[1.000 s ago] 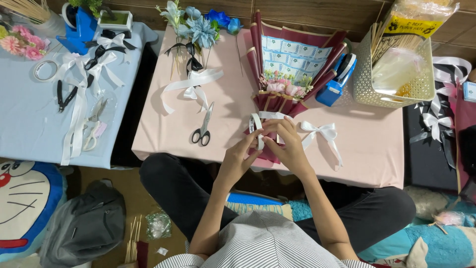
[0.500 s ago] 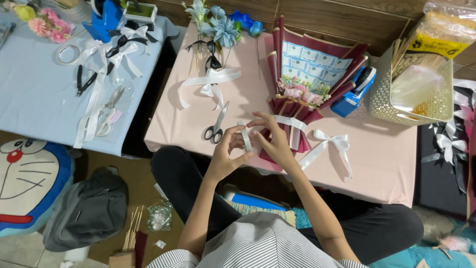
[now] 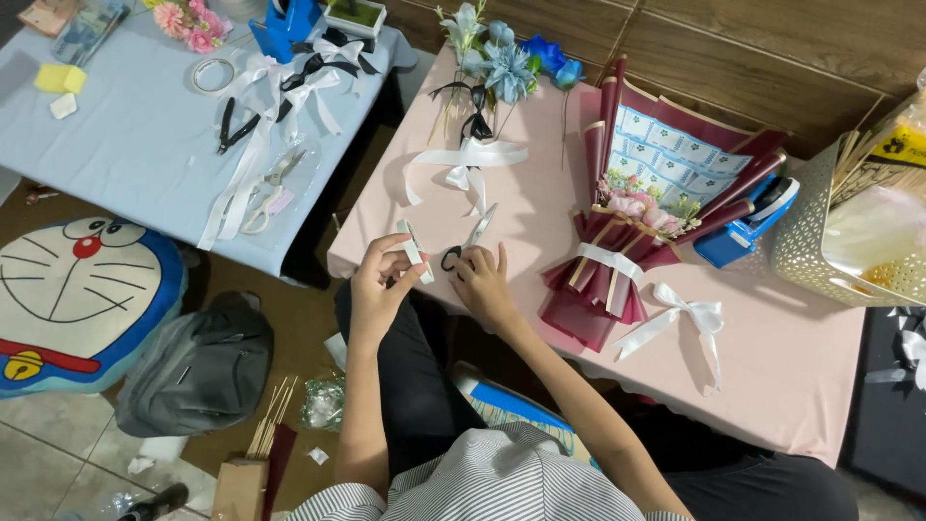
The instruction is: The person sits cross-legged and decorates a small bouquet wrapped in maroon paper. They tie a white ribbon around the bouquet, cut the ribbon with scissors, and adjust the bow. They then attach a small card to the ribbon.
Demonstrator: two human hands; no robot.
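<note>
My left hand (image 3: 379, 282) pinches a short strip of white ribbon (image 3: 415, 252) above the near edge of the pink table (image 3: 791, 376). My right hand (image 3: 482, 285) rests on the black handles of the scissors (image 3: 468, 241), which lie on the table with their blades pointing away from me. To the right lies a dark red wrapped bouquet (image 3: 617, 265) with a white band around its waist. A tied white bow (image 3: 687, 316) lies just right of the bouquet's stem.
Blue and pale artificial flowers (image 3: 502, 63) and a white ribbon bow (image 3: 463, 164) lie at the table's far side. A blue tape dispenser (image 3: 748, 227) and a perforated basket (image 3: 849, 232) stand at the right. A light blue table (image 3: 116, 154) with ribbons, pliers and scissors stands left. A grey bag (image 3: 193, 371) lies on the floor.
Both hands have left the bouquet's waist and moved left. The left hand now holds a ribbon strip and the right hand has come down on the scissors. The camera has shifted left.
</note>
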